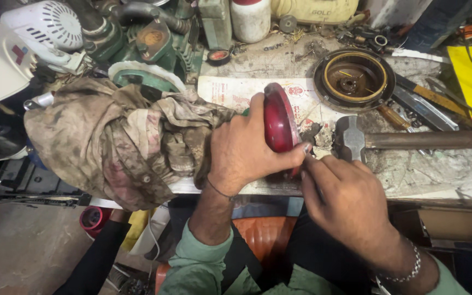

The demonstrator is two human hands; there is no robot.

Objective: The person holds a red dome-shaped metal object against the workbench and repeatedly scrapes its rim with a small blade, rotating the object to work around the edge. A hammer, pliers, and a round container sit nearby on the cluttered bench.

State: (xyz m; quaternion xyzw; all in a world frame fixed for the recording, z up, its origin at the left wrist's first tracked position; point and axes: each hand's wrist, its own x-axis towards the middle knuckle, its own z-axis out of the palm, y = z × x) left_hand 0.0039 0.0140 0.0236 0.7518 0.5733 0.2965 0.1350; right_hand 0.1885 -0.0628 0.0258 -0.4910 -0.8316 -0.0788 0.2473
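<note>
Even overhead light, sharp centre, dim lower corners, slight wide-angle edge bending.

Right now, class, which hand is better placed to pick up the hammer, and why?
The right hand, probably. It lies just below the hammer, whose handle runs off to the right. The left hand grips the red disc and is busy.

The left hand [241,150] grips a dark red round cover [279,121], held on edge above the counter [411,169]. The right hand [342,191] meets its lower rim, fingers [310,164] pinched there. A soiled rag [121,142] lies bunched just left of the left hand. A hammer [411,140] rests on the counter right of the cover. A black round housing [354,79] with a brass-coloured ring sits behind it.
</note>
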